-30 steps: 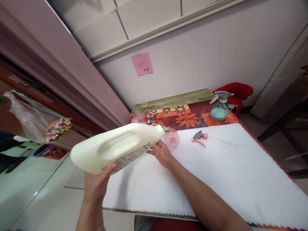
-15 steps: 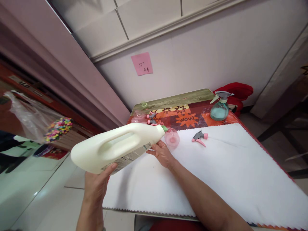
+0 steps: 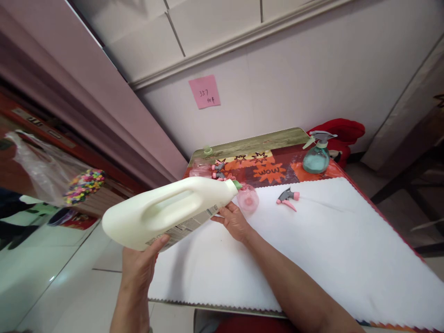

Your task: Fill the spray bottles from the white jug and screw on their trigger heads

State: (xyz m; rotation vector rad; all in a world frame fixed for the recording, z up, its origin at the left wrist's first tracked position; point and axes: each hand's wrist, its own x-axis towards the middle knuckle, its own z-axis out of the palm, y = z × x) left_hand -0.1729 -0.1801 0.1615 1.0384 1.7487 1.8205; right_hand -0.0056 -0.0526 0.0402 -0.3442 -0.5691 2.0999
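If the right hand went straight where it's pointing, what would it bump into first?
Probably the big white bottle: the right hand points at its lower side and seems to touch it, though depth is unclear.

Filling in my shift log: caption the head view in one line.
Left hand and right hand hold a tilted cream jug, its green spout at the mouth of a pink bottle.

We have a patterned table (image 3: 289, 138), mostly under a white mat (image 3: 347, 240). On the mat we see a pink bottle (image 3: 248, 200) near the back edge and a sprayer (image 3: 287, 198) to its right. Beyond it, we find a teal bottle (image 3: 316, 160) at right, more sprayers (image 3: 218, 175) and a green ring (image 3: 208, 151) at left.
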